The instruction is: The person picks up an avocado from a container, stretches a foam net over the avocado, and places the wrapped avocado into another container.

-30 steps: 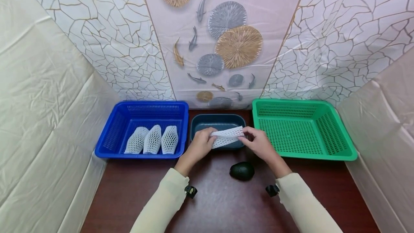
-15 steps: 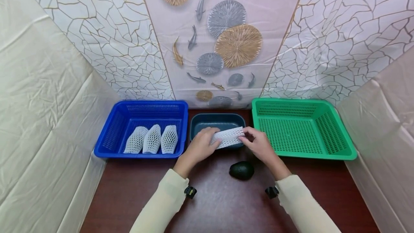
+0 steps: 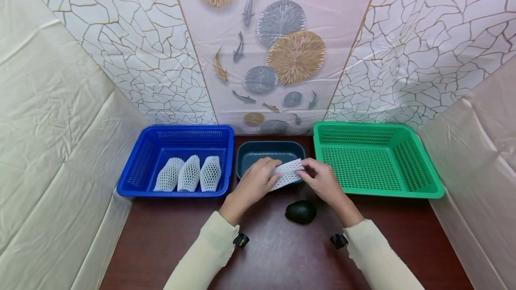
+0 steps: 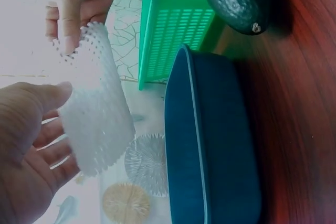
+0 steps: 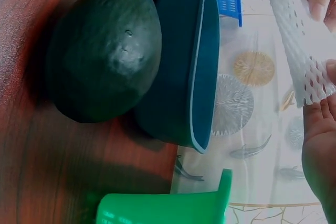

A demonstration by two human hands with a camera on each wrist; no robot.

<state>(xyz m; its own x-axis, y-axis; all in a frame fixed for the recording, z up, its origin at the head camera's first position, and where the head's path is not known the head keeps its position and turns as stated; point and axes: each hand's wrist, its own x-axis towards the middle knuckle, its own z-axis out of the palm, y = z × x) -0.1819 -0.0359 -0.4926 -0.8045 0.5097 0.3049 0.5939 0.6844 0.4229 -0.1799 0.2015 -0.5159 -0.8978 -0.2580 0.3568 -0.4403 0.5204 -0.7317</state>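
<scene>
A white foam net sleeve (image 3: pixel 287 174) is stretched between my two hands, tilted, in front of and above the small dark teal tub (image 3: pixel 271 146). My left hand (image 3: pixel 255 183) grips its left end, thumb on the near side and fingers behind, as the left wrist view shows of the sleeve (image 4: pixel 100 108). With thumb and fingertips, my right hand (image 3: pixel 324 182) pinches the right end at the mouth. On the table nearer to me lies a dark green avocado (image 3: pixel 300 212), touched by neither hand; the right wrist view shows the avocado (image 5: pixel 107 51) close up.
To the left stands a blue basket (image 3: pixel 133 178) with three net-sleeved items (image 3: pixel 189 174) lying in it. On the right is a green basket (image 3: pixel 359 169) with a bare mesh floor. Fabric walls (image 3: pixel 161 57) close off the back and both sides.
My left hand has slid a little to the right along the sleeve, so a shorter stretch shows. The sleeve tilts more. My right hand has hardly moved; the avocado lies still.
</scene>
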